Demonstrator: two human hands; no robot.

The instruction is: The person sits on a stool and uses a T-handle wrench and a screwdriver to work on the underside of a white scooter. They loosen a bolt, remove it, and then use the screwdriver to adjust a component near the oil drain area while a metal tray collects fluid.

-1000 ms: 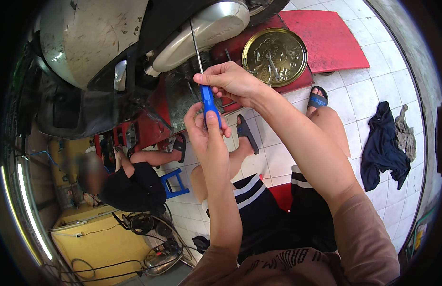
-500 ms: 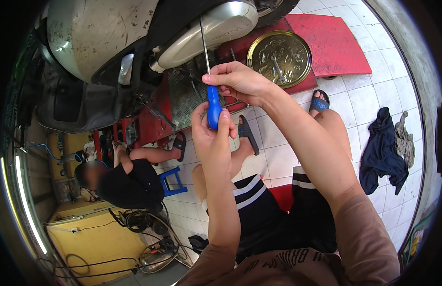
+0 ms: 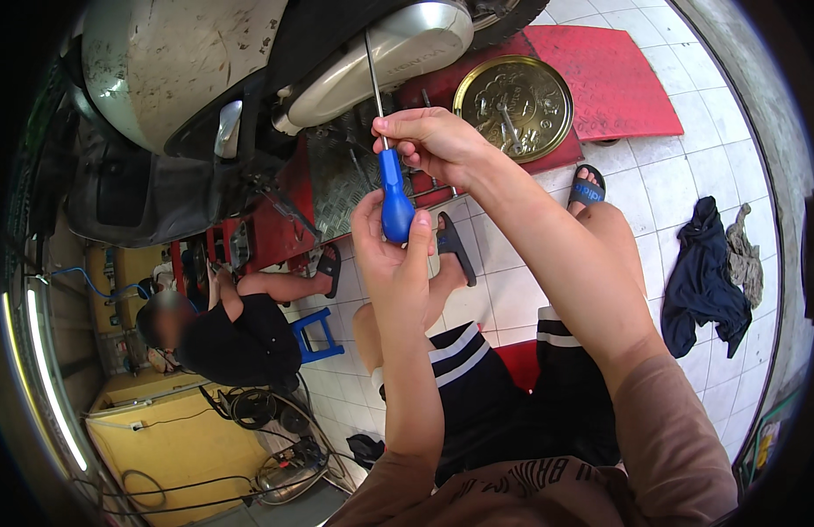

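A long screwdriver with a blue handle points up and slightly left, toward the silver engine cover of a motorbike. Its tip meets the dark gap above that cover, where the exact contact point is hidden. My right hand pinches the thin metal shaft just above the handle, between thumb and fingers. Lower down, my left hand cups the butt of the handle, fingers on its left side and thumb on its right.
A round golden tray holding metal parts and small fasteners lies on the red lift platform. Another person sits to the left near a blue stool. Dark cloth lies on the tiled floor at right.
My left thumb has slid slightly down around the handle's end, and the handle sits a little lower. The right hand keeps its pinch on the shaft, shifted slightly.
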